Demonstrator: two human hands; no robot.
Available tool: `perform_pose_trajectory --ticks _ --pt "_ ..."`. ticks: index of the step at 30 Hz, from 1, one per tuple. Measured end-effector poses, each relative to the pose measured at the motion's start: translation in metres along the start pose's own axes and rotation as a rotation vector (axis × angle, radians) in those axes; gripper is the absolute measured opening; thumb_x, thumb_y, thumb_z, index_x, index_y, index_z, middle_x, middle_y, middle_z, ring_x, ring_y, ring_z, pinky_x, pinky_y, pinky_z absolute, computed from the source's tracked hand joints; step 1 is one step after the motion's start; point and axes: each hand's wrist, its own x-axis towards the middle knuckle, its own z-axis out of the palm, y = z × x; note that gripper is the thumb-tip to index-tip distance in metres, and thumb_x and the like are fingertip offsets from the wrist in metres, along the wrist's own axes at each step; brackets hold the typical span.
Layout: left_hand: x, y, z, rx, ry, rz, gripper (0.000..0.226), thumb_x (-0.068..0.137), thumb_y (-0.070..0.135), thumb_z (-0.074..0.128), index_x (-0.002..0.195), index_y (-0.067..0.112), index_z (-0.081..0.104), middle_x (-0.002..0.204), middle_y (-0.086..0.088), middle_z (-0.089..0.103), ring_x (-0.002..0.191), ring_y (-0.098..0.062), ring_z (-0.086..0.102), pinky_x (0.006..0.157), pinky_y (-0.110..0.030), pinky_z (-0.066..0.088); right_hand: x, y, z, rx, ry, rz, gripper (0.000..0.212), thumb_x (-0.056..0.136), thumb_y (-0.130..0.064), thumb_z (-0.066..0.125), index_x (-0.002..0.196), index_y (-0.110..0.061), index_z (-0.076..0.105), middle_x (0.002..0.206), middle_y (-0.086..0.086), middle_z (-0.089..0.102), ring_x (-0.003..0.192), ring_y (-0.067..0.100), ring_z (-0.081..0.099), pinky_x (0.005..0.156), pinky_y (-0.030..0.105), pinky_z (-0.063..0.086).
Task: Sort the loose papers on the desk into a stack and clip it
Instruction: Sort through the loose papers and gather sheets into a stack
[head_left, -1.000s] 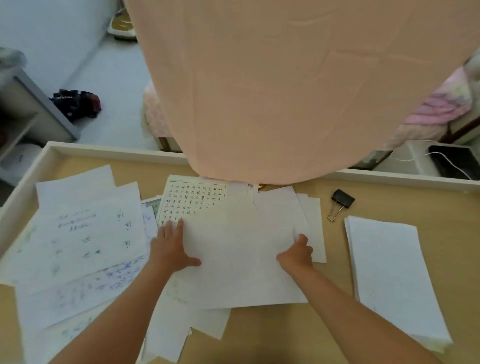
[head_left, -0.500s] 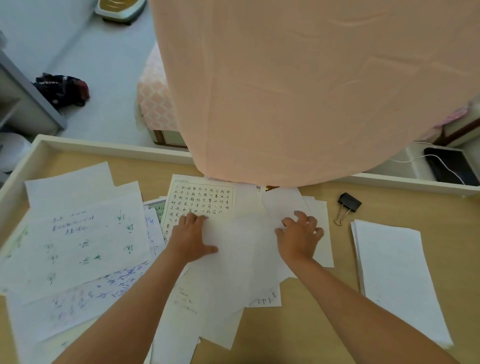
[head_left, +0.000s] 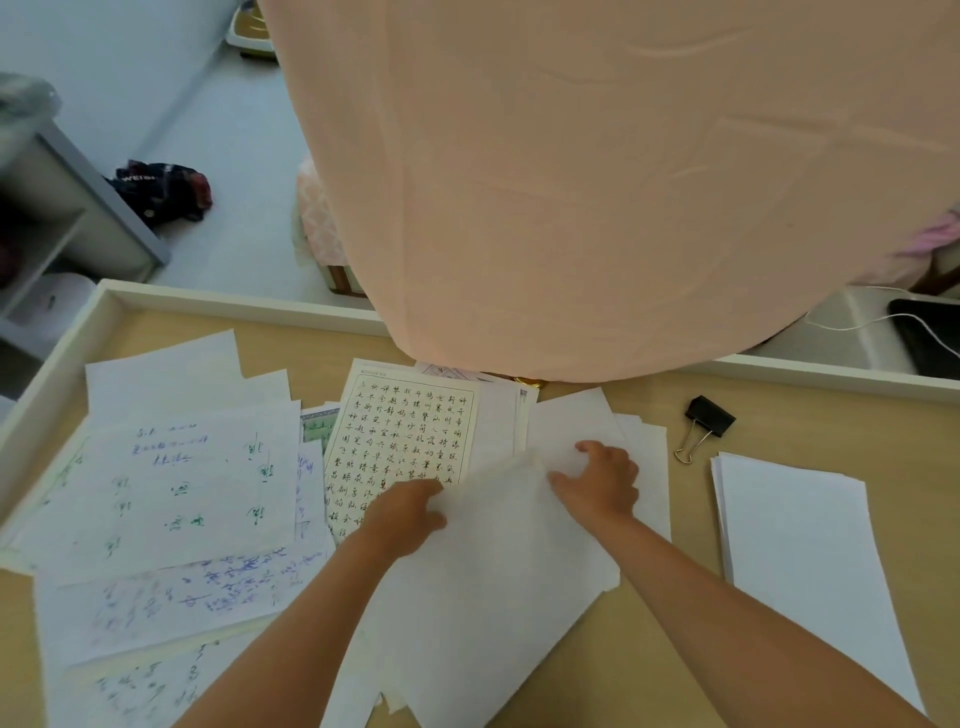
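Hands meet left of the black binder clip (head_left: 709, 421) lying on the desk (head_left: 779, 405). I see the left hand (head_left: 410, 512) pinching the left edge of a blank sheet (head_left: 493, 597), and the right hand (head_left: 597, 480) curled over its top edge, gripping it. Loose handwritten papers (head_left: 182, 483) spread farther left of the clip. A neat white stack (head_left: 800, 561) lies just below and right of it.

wooden desk (head_left: 665, 649) bears loose papers (head_left: 182, 483), stack (head_left: 800, 561), binder clip (head_left: 707, 418).
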Motion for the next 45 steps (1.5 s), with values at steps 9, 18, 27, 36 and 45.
perform_pose_trajectory --ticks 9,18,27,36,45 --pt "-0.018 -0.012 0.014 -0.247 0.108 -0.19 0.035 0.098 0.017 0.049 0.132 0.015 0.055 0.126 -0.004 0.063 0.113 -0.026 0.059 0.097 -0.038 0.047 0.026 0.039 -0.028 0.133 -0.123 0.181 0.086 0.077 -0.038 0.077 0.145 -0.019 0.027 0.137 0.009 0.044 0.114 0.033 0.057 0.08 0.036 0.047" --pt "-0.021 0.025 0.031 -0.379 0.166 -0.291 0.014 0.09 0.013 0.06 0.102 0.02 0.06 0.095 0.0 0.066 0.077 -0.016 0.06 0.066 -0.028 0.047 0.01 0.032 -0.04 0.226 0.077 -0.07 0.012 0.096 -0.023 0.052 0.099 -0.018 0.063 0.094 0.003 0.069 0.076 0.02 0.062 0.061 0.031 0.049" --pt "-0.037 0.048 0.027 -0.917 0.127 -0.489 0.036 0.089 -0.002 0.04 0.119 0.009 0.056 0.107 -0.012 0.066 0.093 -0.029 0.066 0.072 -0.039 0.058 -0.027 0.006 -0.077 0.076 0.746 -0.882 0.032 0.078 0.003 0.067 0.103 -0.015 0.075 0.061 -0.002 0.064 0.049 0.017 0.057 0.039 0.026 0.042" --pt "-0.071 0.059 0.02 -1.44 0.14 -0.475 0.029 0.102 0.027 0.044 0.108 0.007 0.064 0.102 -0.016 0.071 0.094 -0.034 0.066 0.076 -0.045 0.056 -0.065 0.063 0.002 -0.326 0.283 -1.486 0.034 0.072 -0.02 0.077 0.106 -0.024 0.074 0.122 0.003 0.069 0.105 0.026 0.069 0.077 0.034 0.059" --pt "-0.09 0.056 0.036 -0.992 0.264 -0.367 0.037 0.089 -0.006 0.051 0.116 0.019 0.051 0.114 -0.009 0.064 0.094 -0.023 0.062 0.079 -0.036 0.051 -0.063 0.079 -0.019 -0.139 -0.35 -0.849 0.063 0.09 -0.066 0.047 0.143 -0.032 0.046 0.159 -0.005 0.03 0.146 0.015 0.026 0.12 0.034 0.018"
